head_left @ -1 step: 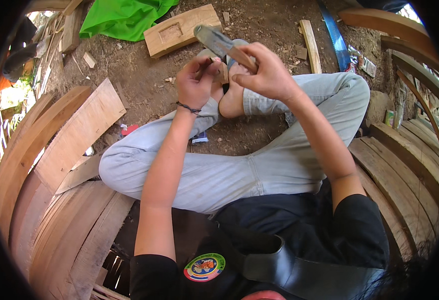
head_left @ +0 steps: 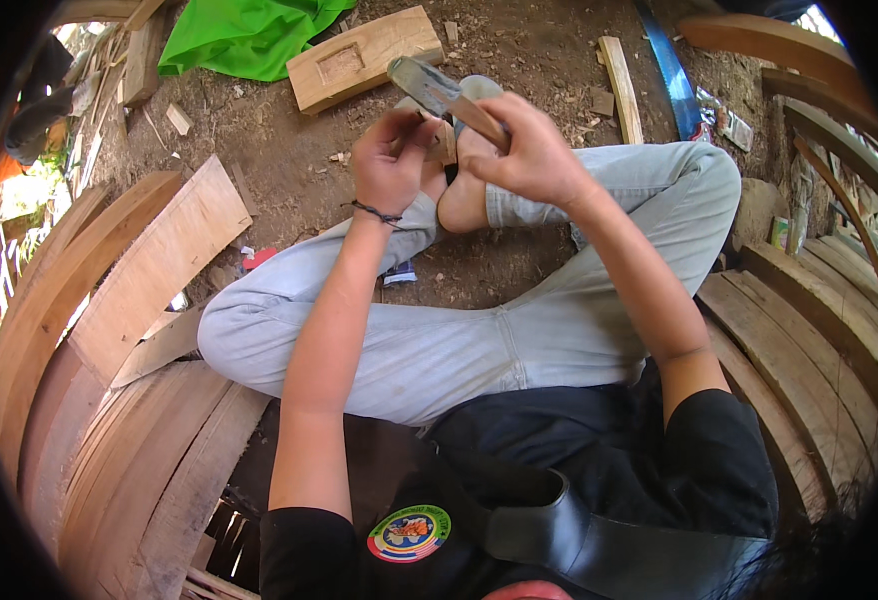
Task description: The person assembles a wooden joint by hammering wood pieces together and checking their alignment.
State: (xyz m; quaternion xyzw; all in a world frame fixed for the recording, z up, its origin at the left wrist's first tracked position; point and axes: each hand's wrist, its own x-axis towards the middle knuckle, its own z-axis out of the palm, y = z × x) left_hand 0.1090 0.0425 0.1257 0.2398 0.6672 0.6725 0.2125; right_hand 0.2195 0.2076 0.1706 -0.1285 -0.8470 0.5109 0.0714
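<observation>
My right hand [head_left: 531, 158] is wrapped round the wooden handle of a hammer [head_left: 427, 88]; its grey, worn head points up and to the left. Just below that head, my left hand [head_left: 391, 160] is closed in a pinch. A small dark tip [head_left: 422, 117] shows at its fingers, but what it belongs to is hidden. Between my bare feet [head_left: 464, 205] a piece of wood [head_left: 445, 148] shows partly, right beside the left fingers. The hammer head is apart from the left hand as far as I can see.
A wooden block with a carved recess [head_left: 391, 48] lies ahead, next to a green cloth [head_left: 219, 40]. To the right are a wood strip [head_left: 621, 92] and a blue saw blade [head_left: 671, 75]. Curved planks [head_left: 149, 450] stand left, more planks [head_left: 789, 350] right. Chips litter the dirt floor.
The hammer head has dipped slightly, and my right hand has shifted a little with it. My left hand stays in place.
</observation>
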